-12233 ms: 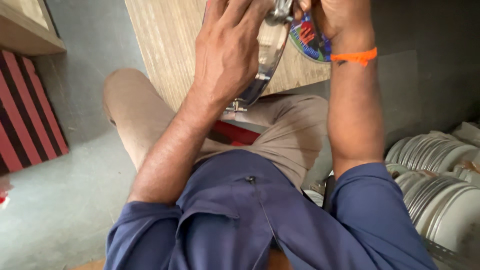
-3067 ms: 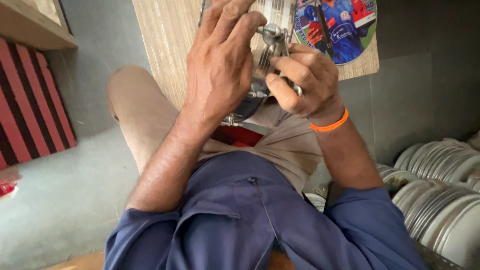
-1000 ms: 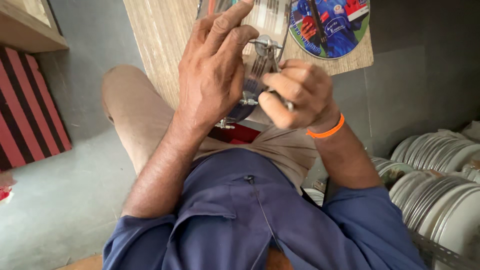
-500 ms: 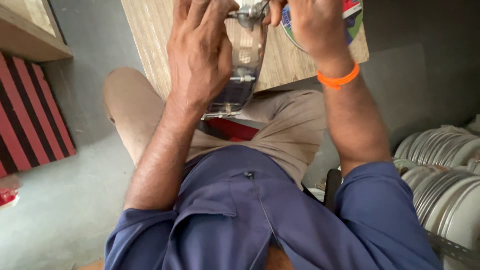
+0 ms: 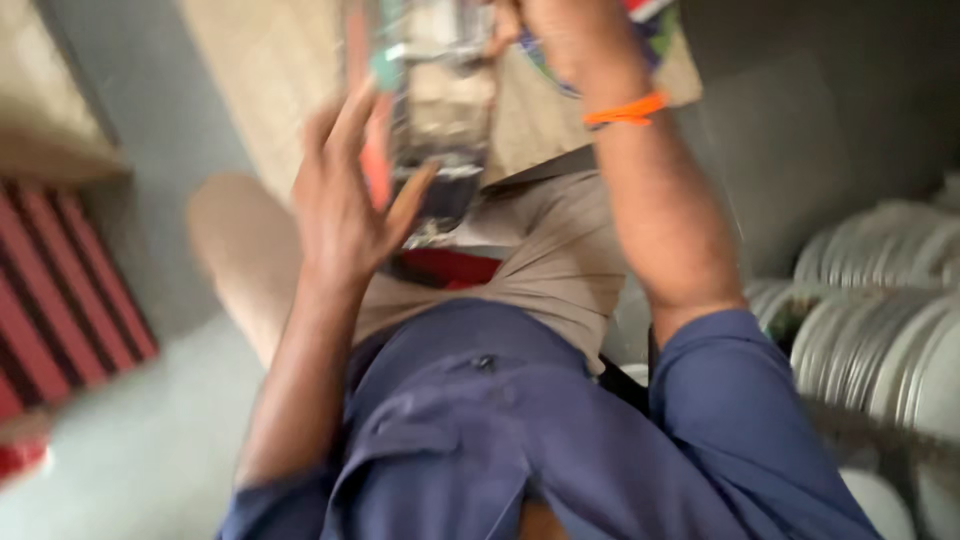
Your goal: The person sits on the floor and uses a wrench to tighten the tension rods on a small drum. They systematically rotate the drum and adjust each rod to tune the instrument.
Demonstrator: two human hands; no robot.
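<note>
Now your left hand [image 5: 345, 205] cradles the blurred shiny metal piece [image 5: 440, 120] with fingers spread loosely; your right hand [image 5: 560, 30] pinches its top at the frame's upper edge, plates [image 5: 880, 330] crowding right.

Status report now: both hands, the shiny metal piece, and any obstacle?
Left hand open, fingers spread beside the metal piece. Right hand at its top edge, grip unclear. Picture blurred. Nothing blocking; stacked plates off to the right.
</note>
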